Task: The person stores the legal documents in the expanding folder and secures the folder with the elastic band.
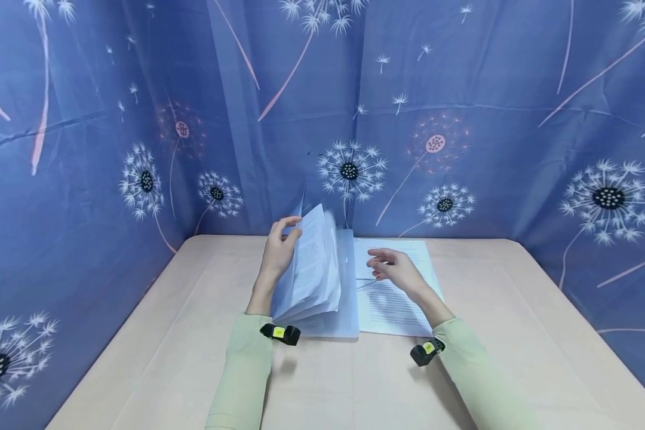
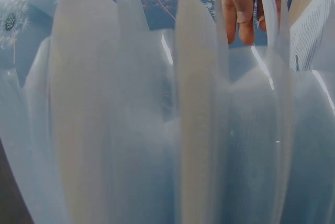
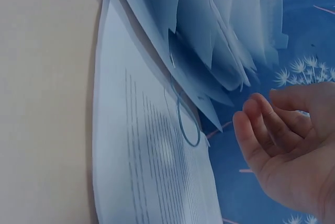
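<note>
A translucent blue plastic folder (image 1: 347, 280) stands part open on the table, its left leaves raised and fanned, with printed sheets (image 1: 307, 257) among them. My left hand (image 1: 279, 248) pinches an upright leaf of it near the upper edge, thumb on the near side. In the left wrist view blurred clear leaves (image 2: 146, 130) fill most of the picture. My right hand (image 1: 400, 272) hovers over a flat stack of printed paper (image 1: 395, 310), fingers loosely bent, holding nothing. A thin elastic loop (image 3: 189, 124) lies across that stack beside the folder's edge.
The beige tabletop (image 1: 166, 358) runs back to a blue dandelion-print curtain (image 1: 279, 137) at the rear and both sides. Each wrist carries a small black camera, on the left (image 1: 282, 333) and the right (image 1: 427, 352).
</note>
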{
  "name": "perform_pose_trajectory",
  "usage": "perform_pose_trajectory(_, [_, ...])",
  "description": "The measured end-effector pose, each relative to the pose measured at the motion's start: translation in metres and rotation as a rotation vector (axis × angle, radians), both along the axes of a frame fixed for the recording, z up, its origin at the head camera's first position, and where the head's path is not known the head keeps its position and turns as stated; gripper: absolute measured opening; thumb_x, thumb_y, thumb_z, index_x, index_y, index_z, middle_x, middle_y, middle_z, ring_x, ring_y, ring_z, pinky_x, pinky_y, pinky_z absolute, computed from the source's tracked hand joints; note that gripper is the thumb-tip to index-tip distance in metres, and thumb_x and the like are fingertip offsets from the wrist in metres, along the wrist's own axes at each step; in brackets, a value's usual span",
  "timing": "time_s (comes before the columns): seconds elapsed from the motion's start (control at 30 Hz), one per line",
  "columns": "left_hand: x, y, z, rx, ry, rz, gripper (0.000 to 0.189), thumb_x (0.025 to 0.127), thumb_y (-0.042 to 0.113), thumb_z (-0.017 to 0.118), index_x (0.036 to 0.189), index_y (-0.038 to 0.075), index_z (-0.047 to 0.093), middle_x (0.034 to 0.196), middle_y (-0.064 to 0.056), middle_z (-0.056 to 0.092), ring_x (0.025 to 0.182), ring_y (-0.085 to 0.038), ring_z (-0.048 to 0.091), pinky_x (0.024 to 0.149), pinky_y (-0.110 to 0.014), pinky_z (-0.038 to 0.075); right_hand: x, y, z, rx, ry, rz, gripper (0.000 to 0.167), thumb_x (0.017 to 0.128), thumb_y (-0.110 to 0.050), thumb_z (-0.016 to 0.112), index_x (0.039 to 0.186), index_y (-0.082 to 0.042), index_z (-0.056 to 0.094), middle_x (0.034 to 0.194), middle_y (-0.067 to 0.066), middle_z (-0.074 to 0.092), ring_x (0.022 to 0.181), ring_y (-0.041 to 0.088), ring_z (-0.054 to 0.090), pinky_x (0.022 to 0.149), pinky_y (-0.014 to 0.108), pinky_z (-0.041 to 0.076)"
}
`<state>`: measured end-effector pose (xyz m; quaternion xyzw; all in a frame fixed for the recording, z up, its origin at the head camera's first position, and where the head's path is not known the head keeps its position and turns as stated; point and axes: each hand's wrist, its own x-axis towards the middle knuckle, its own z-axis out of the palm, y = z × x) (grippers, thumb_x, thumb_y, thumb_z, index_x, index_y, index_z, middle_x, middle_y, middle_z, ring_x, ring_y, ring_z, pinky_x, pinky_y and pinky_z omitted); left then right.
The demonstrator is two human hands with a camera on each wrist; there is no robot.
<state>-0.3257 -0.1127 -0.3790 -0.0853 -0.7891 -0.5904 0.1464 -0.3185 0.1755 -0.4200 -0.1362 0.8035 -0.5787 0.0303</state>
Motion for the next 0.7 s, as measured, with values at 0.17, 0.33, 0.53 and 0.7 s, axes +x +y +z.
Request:
perform_pose_trajectory(0.17, [0.000,-0.001,0.000,-0.002,0.004,-0.001,0.039,0.099,0.033,0.051,0.135,0.019,0.059,0.137,-0.005,0.048,0.114,-0.028,0.056,0.097,-0.047,0.047,0.001,0.010,0.000,0.035,0.007,-0.004,0.043,0.100,-0.006,0.052,0.140,0.009,0.048,0.122,0.032,0.062,0.099,0.036,0.066,0.080,0.032,0.059])
perform_pose_trajectory(0.33, [0.000,-0.001,0.000,0.005,0.015,0.003,0.039,0.098,0.033,0.051,0.133,0.018,0.059,0.137,-0.005,0.048,0.114,-0.028,0.056,0.097,-0.048,0.047,0.001,0.023,0.000,0.066,-0.001,-0.018,0.043,0.101,-0.009,0.052,0.141,0.006,0.048,0.125,0.031,0.061,0.102,0.036,0.066,0.081,0.033,0.059])
perform_pose_trajectory(0.53, [-0.001,-0.002,0.000,0.004,0.015,-0.003,0.038,0.099,0.032,0.051,0.133,0.018,0.059,0.137,-0.005,0.048,0.116,-0.028,0.055,0.099,-0.048,0.047,0.004,0.039,-0.002,0.104,-0.018,-0.045,0.042,0.102,-0.012,0.051,0.142,0.002,0.049,0.126,0.028,0.062,0.103,0.036,0.065,0.080,0.033,0.058])
perform_pose_trajectory(0.7, [0.000,-0.002,0.001,0.009,0.014,-0.005,0.039,0.099,0.031,0.051,0.134,0.016,0.059,0.138,-0.005,0.048,0.115,-0.029,0.055,0.099,-0.048,0.046,0.008,0.049,-0.002,0.132,-0.006,-0.065,0.043,0.102,-0.014,0.052,0.142,0.003,0.049,0.126,0.027,0.062,0.099,0.029,0.066,0.078,0.031,0.058])
